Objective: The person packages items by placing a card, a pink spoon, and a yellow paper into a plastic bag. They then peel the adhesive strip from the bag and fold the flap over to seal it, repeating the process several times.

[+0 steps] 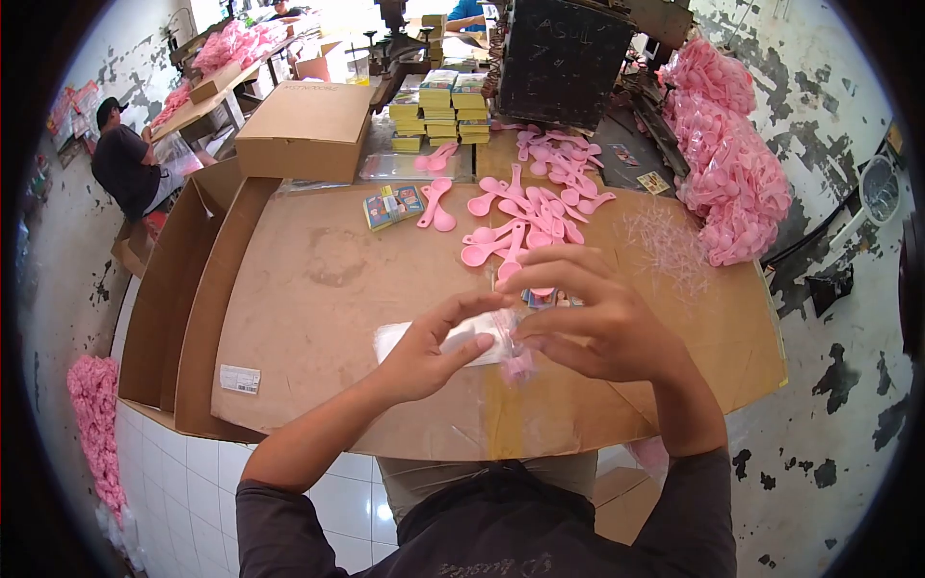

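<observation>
Between my hands is a small clear plastic bag (517,364) with something pink in it, blurred. My right hand (602,318) has its lower fingers and thumb closed at the bag's upper edge, while its index finger arches above. My left hand (434,349) reaches in from the other side, thumb and fingers apart, over a stack of clear plastic bags (390,337). Just beyond my fingers lies a loose pile of pink spoons (540,220). Small printed cards (536,299) show partly behind my right hand.
A banded card bundle (393,206) and two spoons (436,204) lie farther left. Behind stand card stacks (438,91), a closed cardboard box (303,120) and a black metal box (559,63). Bagged pink spoons (723,154) heap at right, near clear plastic strips (665,252). A person (130,159) sits at left.
</observation>
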`<state>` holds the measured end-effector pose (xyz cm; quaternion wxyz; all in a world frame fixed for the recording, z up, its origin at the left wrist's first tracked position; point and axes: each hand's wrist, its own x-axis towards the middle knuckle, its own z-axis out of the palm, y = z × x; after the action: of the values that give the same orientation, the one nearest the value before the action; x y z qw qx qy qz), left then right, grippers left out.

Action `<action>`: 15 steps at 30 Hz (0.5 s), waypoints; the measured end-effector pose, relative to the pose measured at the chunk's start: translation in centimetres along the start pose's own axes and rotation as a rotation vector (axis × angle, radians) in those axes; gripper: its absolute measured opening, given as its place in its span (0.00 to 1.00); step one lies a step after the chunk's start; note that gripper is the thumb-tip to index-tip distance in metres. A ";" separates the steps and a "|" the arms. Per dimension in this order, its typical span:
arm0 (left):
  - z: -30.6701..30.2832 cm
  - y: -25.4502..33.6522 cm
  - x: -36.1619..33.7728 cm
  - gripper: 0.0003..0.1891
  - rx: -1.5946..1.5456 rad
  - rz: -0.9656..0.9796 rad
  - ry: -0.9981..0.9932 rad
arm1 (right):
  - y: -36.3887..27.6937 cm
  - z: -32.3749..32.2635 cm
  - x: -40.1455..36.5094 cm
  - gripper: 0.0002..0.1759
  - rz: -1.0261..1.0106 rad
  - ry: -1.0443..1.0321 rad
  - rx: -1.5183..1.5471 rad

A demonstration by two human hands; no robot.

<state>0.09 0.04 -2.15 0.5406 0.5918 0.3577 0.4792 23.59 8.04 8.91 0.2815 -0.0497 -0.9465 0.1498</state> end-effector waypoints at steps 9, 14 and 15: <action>2.4 3.0 -0.4 0.25 0.332 0.230 -0.037 | -1.8 -0.7 -0.1 0.07 0.277 0.032 0.036; 3.1 2.5 0.0 0.19 0.124 0.144 0.014 | -1.4 -0.3 -0.6 0.09 0.297 0.100 0.085; 3.3 2.4 0.0 0.18 0.108 0.132 0.037 | -1.3 0.0 -0.7 0.09 0.307 0.133 0.076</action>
<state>2.99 -1.36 0.36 0.4684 0.6333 0.3534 0.5047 24.14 6.68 8.96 0.3192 -0.1926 -0.9007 0.2232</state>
